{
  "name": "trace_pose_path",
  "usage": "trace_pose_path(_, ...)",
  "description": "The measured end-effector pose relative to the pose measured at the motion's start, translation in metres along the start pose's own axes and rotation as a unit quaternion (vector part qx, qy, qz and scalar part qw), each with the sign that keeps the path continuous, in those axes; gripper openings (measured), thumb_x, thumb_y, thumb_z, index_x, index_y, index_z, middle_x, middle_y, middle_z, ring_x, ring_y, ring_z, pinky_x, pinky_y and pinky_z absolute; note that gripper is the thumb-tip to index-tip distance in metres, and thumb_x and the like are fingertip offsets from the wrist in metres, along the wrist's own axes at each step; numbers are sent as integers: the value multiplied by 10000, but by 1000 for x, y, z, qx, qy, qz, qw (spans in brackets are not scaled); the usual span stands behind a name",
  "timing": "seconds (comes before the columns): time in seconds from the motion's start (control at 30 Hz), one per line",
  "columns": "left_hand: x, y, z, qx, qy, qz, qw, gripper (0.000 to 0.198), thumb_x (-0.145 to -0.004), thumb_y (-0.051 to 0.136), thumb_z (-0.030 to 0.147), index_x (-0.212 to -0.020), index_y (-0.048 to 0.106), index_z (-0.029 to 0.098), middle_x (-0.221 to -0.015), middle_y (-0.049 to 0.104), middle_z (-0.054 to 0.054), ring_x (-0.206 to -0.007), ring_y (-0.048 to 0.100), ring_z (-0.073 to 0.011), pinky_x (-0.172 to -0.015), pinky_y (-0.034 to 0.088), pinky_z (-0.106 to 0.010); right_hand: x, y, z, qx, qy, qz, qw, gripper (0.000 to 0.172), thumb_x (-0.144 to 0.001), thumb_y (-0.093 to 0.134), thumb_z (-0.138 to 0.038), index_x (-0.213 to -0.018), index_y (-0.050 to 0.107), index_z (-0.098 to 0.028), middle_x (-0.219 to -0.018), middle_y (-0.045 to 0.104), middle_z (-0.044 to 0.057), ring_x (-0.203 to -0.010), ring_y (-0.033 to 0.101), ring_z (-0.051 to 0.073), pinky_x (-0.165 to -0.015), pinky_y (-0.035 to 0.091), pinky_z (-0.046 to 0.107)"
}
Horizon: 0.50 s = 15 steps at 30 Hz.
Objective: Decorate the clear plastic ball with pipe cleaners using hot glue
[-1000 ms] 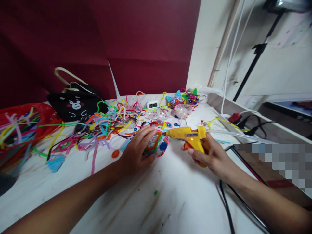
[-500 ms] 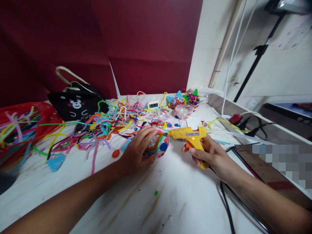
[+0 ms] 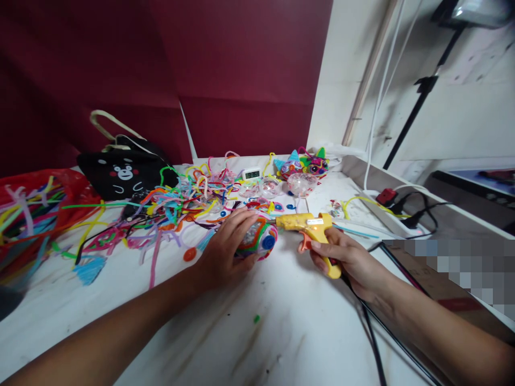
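Observation:
My left hand [image 3: 227,244] is wrapped over a ball [image 3: 257,239] on the table, which is covered in coloured pipe cleaners and has a blue button on its right side. In my right hand [image 3: 346,257] is a yellow hot glue gun [image 3: 308,225], gripped by its handle. Its nozzle points left and is close to the top of the ball; whether it touches, I cannot tell. An orange trigger sits under the gun, beside my fingers. An orange button [image 3: 189,254] lies left of my left hand.
A tangle of pipe cleaners [image 3: 193,187] spreads across the back left, before a black bag [image 3: 120,169]. Behind the ball are a small digital clock [image 3: 251,174], clear balls [image 3: 301,184] and decorated cat-like heads [image 3: 316,162]. A power strip [image 3: 386,212] and black cable [image 3: 374,332] are on the right.
The clear glue stick behind the gun no longer shows as a long piece at its rear. The gun and my right hand have shifted slightly left; my left hand stays on the ball.

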<state>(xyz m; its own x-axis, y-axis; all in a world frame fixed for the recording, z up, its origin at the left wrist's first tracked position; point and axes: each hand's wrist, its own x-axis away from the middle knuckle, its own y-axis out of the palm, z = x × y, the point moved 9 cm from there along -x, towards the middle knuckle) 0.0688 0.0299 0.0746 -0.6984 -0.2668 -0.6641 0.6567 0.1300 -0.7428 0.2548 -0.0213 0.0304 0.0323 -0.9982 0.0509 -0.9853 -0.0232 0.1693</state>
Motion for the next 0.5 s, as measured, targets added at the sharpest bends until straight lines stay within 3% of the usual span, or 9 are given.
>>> trace_pose_path(0.5,0,-1,2,4,6,2,1000,703,-855,597,255,-1489,307,164,-1454,431,-183,-1389,393,-334,-1162,350,-548,-1,0,6,11,14,6,1000,218,-838,682,-375,-787,633,-169,-513,553,-25,-538,423,111,-565,280,269)
